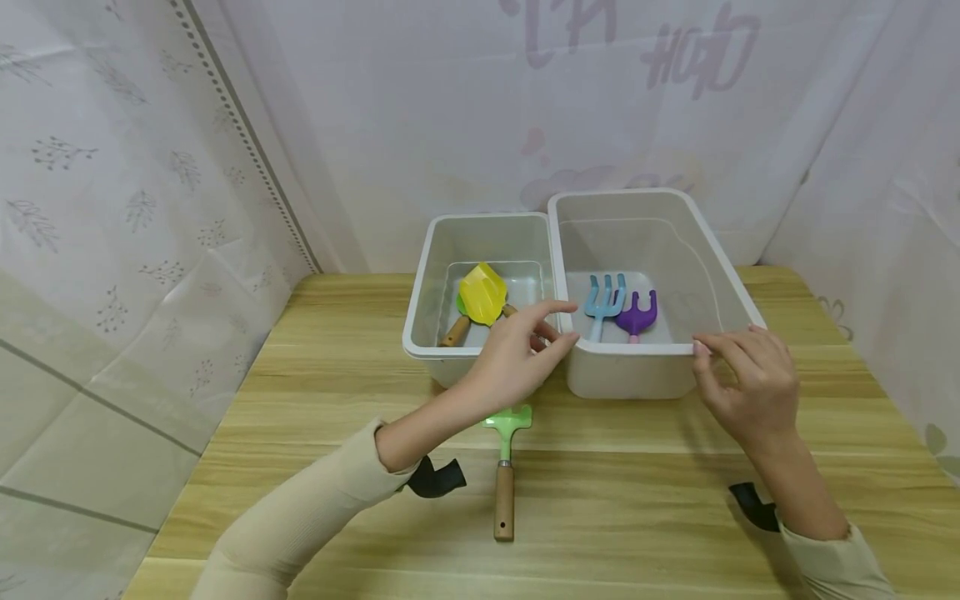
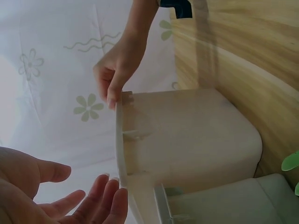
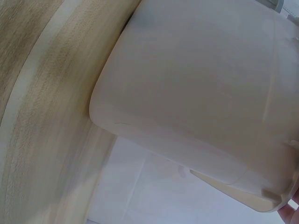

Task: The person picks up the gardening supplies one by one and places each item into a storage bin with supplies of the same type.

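Observation:
My right hand (image 1: 753,383) pinches the front right corner of the larger white bin (image 1: 630,375) by its rim. At that bin's front left corner my left hand (image 1: 517,346) hovers with loosely bent, parted fingers, and nothing is in its grasp. In the left wrist view, the fingertips of the left hand (image 2: 88,200) come close to the rim; whether they touch it I cannot tell. Inside the larger bin lie a light blue hand rake (image 1: 604,300) and a purple hand rake (image 1: 637,319). The right wrist view is mostly filled by the bin's side (image 3: 196,93).
A smaller white bin (image 1: 442,354) stands against the larger one's left side, holding a yellow shovel head (image 1: 482,293) and wooden handles. On the wooden table (image 1: 315,375), a green rake with a wooden handle (image 1: 505,500) lies in front, partly under the left forearm. Patterned curtains hang behind.

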The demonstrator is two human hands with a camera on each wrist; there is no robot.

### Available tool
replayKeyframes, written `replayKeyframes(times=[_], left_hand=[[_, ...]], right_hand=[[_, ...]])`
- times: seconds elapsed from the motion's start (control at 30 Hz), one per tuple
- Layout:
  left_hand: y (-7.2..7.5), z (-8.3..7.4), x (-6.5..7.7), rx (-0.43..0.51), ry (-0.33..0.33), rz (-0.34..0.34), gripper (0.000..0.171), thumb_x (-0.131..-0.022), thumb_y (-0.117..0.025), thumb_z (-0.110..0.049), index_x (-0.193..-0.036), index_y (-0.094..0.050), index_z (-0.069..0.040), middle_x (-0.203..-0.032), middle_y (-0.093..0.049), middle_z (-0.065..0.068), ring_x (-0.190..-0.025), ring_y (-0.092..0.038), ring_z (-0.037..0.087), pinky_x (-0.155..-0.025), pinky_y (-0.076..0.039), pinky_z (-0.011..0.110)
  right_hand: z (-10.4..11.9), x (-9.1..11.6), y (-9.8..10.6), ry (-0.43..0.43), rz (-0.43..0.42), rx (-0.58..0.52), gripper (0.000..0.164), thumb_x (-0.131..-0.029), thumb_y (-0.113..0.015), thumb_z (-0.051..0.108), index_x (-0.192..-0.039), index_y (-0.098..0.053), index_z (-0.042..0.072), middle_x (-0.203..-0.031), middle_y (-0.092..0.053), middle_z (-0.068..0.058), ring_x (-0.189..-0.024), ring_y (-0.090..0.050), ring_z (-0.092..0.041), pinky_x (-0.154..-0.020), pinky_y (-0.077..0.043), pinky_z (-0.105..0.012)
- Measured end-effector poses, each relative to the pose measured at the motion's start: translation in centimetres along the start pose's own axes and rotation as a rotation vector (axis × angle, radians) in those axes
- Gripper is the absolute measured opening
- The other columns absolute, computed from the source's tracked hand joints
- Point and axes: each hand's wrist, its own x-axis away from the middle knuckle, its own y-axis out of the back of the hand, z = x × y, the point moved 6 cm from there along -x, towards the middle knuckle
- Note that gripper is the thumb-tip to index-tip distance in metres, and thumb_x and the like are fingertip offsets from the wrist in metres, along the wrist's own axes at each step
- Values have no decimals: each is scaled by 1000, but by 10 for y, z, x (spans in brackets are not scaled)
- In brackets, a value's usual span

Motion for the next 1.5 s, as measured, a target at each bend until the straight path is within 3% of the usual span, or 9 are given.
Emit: replayKeyframes(times=[0.6,1.0,1.23,1.5], left_hand=[[-4,19,32,14,31,75,36,-105,-65,-19,-140,-65,-9,-104,-79,11,-85,-74,20,-71,-57,23],[0,41,41,0,63,56,38,-105,-67,-20,-142,-64,-10,-100,-78,11,-79,-72,17,-69,-57,22],[-2,51,46,2,74,54,38,-104,-67,-18,-140,-64,-6,-100,-78,13,-85,-76,22,-72,-58,21],[-7,69,55,0,123,57,40,-103,-69,-15,-140,-64,-3,-94,-78,12,-76,-68,12,-62,-51,21]], right_hand=[[0,0,1,4,-16,-10,50,-101,-59,36,-86,-78,-7,-76,-74,-23,-66,-62,-43,-116,-38,-21],[-1,0,-1,3,-11,-15,49,-101,-59,36,-87,-78,-7,-76,-74,-23,-66,-62,-42,-116,-37,-20],[-1,0,-1,1,2,-8,48,-101,-59,35,-88,-79,-7,-77,-74,-23,-67,-63,-42,-116,-36,-18],[0,0,0,6,5,-7,48,-101,-59,35,-88,-79,-7,-77,-74,-23,-66,-63,-41,-116,-37,-20]])
